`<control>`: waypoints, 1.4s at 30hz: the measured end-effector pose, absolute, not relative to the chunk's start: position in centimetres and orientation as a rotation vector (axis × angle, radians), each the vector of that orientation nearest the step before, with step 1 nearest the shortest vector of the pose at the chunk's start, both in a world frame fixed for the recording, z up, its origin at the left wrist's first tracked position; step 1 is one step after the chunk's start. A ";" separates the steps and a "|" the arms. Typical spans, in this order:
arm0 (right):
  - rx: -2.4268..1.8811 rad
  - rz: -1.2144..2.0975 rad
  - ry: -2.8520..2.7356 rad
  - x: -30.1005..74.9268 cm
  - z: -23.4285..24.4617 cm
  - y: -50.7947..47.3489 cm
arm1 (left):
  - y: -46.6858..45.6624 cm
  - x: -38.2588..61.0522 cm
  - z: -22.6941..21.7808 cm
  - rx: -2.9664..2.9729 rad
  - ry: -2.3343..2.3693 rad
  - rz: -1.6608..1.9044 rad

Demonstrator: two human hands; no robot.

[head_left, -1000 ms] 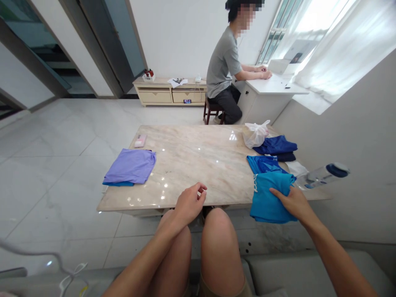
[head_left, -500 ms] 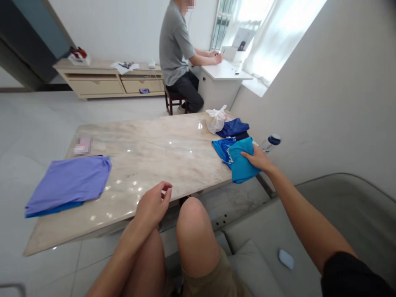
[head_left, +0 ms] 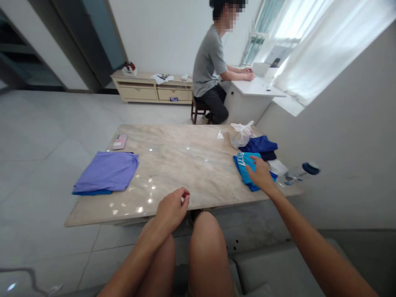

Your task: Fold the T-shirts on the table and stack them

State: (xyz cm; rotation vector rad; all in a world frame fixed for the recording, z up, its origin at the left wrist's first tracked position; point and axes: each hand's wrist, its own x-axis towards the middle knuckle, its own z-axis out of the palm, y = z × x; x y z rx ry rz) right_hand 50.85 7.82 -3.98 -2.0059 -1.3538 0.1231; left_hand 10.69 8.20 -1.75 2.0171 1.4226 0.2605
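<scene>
At the right end of the marble table (head_left: 179, 169), folded turquoise garment (head_left: 243, 170) on darker blue cloth (head_left: 273, 176); right hand (head_left: 260, 173) over it, thumb and fingers spread, contact unclear; left hand (head_left: 173, 207) near the front edge, loosely curled, thumb and fingertips apart

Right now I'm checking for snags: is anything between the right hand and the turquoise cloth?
Nothing visible: the right hand is over the turquoise cloth, though contact is unclear. The bottle is off to the right and the bag beyond, neither between them.
</scene>
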 end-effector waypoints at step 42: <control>-1.577 0.505 -1.706 24.2 -1.9 3.3 | 15.8 0.4 8.4 1.246 1.128 1.263</control>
